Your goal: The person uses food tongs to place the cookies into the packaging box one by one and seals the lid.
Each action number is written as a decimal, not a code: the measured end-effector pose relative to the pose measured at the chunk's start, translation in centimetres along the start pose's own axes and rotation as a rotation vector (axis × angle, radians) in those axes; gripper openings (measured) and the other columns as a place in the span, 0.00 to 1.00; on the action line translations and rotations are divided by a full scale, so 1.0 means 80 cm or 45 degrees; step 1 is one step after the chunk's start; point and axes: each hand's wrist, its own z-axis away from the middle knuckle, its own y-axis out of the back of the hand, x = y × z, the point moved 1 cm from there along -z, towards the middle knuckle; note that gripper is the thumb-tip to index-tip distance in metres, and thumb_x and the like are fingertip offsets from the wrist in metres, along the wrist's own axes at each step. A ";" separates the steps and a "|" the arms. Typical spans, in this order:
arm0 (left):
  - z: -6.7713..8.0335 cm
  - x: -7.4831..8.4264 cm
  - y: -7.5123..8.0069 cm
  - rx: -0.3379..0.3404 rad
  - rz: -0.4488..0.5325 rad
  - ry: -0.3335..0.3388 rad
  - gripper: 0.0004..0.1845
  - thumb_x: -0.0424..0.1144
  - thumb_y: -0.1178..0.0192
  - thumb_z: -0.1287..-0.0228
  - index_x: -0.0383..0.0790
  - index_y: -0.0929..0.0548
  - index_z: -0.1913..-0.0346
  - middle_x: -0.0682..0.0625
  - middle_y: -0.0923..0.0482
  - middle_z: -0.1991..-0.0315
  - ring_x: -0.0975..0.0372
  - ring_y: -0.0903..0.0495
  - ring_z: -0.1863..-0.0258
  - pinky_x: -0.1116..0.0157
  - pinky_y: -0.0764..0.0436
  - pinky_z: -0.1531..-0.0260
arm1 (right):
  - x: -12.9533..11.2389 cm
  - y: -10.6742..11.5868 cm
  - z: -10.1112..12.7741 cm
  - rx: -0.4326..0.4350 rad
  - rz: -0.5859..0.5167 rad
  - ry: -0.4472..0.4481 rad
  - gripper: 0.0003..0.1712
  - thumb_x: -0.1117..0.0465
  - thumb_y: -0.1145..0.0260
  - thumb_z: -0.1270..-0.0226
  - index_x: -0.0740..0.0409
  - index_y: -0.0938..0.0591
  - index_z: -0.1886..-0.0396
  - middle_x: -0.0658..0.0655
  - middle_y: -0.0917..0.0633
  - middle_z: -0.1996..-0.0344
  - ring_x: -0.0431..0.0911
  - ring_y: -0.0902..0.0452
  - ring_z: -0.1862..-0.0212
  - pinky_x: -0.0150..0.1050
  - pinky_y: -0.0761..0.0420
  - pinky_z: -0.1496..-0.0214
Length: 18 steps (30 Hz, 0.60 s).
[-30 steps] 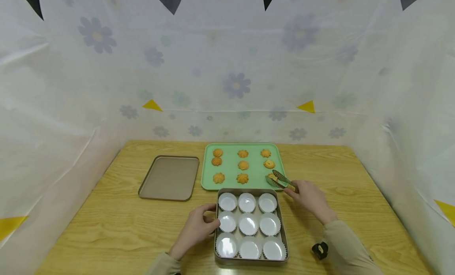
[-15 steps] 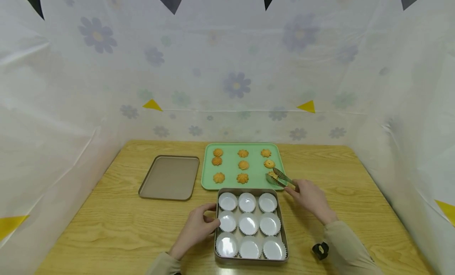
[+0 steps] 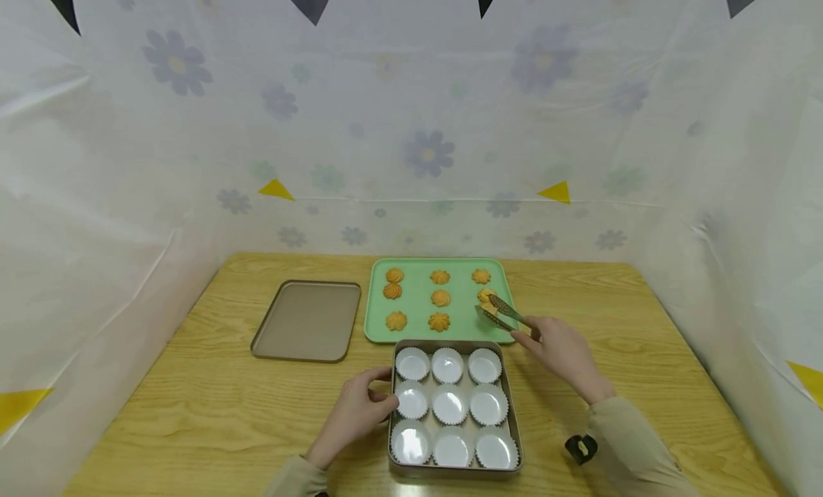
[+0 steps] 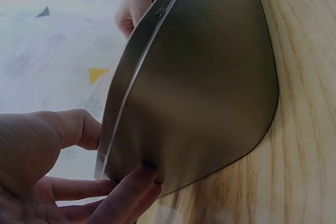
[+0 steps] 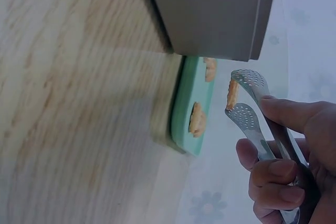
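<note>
While lifted, cookie [image 3: 486, 303] above green tray [image 3: 418, 304]

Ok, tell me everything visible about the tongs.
The tongs are shiny metal with two rounded, perforated ends. The right hand grips their arms, and a cookie is pinched between the ends. They are held in the air over the right side of the green tray, pointing away from the person.

Both bare hands emerge from what look like beige sleeves [image 3: 633, 447].

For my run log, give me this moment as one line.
right hand: grips tongs holding cookie above green tray | left hand: holds tin edge
</note>
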 end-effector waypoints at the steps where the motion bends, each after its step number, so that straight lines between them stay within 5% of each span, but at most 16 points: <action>1: 0.000 0.000 0.000 -0.001 0.001 -0.002 0.28 0.32 0.35 0.44 0.26 0.22 0.38 0.29 0.20 0.43 0.48 0.11 0.59 0.69 0.12 0.68 | -0.002 0.001 0.000 0.000 0.003 0.001 0.21 0.52 0.36 0.28 0.64 0.15 0.49 0.53 0.16 0.77 0.41 0.33 0.80 0.35 0.34 0.81; 7: 0.000 0.000 0.001 -0.001 0.004 -0.001 0.29 0.32 0.35 0.44 0.26 0.23 0.38 0.29 0.20 0.43 0.48 0.11 0.59 0.69 0.12 0.68 | -0.015 0.009 0.001 0.021 0.006 0.049 0.25 0.52 0.35 0.29 0.64 0.18 0.40 0.52 0.16 0.76 0.40 0.34 0.80 0.34 0.35 0.81; 13: 0.000 0.000 0.000 -0.002 -0.004 0.005 0.28 0.31 0.36 0.45 0.26 0.22 0.38 0.29 0.20 0.43 0.48 0.11 0.59 0.70 0.12 0.68 | -0.034 0.017 0.001 0.006 0.007 0.077 0.15 0.51 0.35 0.29 0.59 0.16 0.58 0.48 0.21 0.80 0.40 0.35 0.81 0.32 0.35 0.81; 18: 0.000 0.001 0.000 -0.007 0.001 0.007 0.28 0.31 0.36 0.45 0.26 0.22 0.39 0.29 0.20 0.43 0.48 0.11 0.59 0.70 0.12 0.67 | -0.052 0.021 0.003 0.001 0.019 0.137 0.13 0.51 0.34 0.30 0.57 0.16 0.61 0.47 0.21 0.81 0.39 0.35 0.81 0.32 0.35 0.81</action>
